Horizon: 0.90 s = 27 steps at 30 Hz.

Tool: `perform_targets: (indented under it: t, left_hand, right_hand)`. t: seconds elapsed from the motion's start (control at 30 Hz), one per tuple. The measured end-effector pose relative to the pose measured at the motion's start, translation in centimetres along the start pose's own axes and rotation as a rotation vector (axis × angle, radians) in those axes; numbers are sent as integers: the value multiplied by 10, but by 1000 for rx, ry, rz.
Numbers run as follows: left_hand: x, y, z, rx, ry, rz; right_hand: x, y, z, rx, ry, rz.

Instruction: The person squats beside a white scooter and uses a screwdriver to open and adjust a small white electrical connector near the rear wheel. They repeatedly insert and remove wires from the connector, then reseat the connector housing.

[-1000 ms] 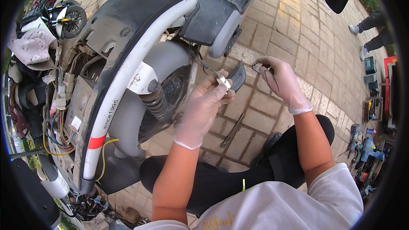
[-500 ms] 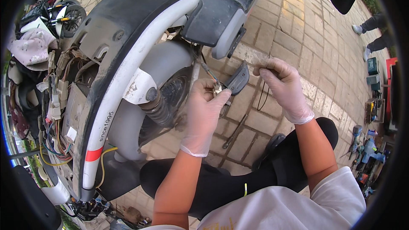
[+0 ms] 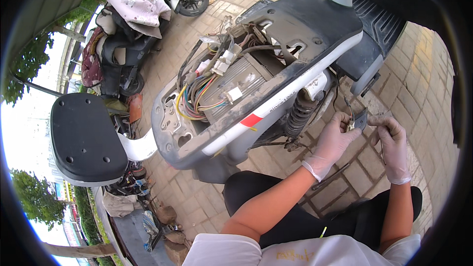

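A: Where is the small white plastic wire connector [image 3: 351, 126]?

B: Beside the black-topped, white-banded scooter [image 3: 315, 19], on thin coloured wires [image 3: 349, 105] hanging near the scooter's side.

A: What has hold of it?

B: The left hand [image 3: 331, 144], in a translucent glove; its thumb and fingers are pinched together on the connector, so that grip is closed around it.

A: And the right hand [image 3: 394, 144]?

B: Gloved alike, farther out from the scooter, fingers curled in. I cannot tell whether its grip has anything.

A: What's around them?

B: A dark grey curved plastic piece [image 3: 362, 118] shows between the hands, beside the scooter. Also beside the scooter, a long thin dark rod [image 3: 332, 176] lies on the tan brick paving [image 3: 362, 182].

A: And on the scooter?

B: A black coil spring [image 3: 298, 116] at its side, and a ribbed grey metal box [image 3: 246, 83] inside its open top. Across from the hands, beyond the scooter, hangs a pale pink spotted cloth [image 3: 138, 7].
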State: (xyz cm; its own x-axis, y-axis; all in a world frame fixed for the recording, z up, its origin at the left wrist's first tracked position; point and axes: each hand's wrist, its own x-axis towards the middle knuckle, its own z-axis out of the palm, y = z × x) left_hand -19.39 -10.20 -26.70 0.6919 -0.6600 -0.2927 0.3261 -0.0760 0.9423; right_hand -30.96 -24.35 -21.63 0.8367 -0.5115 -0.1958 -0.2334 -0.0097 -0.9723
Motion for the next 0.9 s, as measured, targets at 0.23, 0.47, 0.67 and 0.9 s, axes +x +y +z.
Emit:
perform_targets:
  t: [0.23,0.47,0.67,0.9]
  left_hand:
    - [-8,8,19,-187,128,-77]
    - [-3,22,6,-284,7,-111]
    - [-12,25,-5,-203,46,-95]
    - [-12,19,0,-336,8,-119]
  right_hand:
    - [-23,-27,18,536,107,-72]
    - [-19,-40,20,836,6,-60]
    - [1,0,26,778,25,33]
    - [0,10,35,438,142,-128]
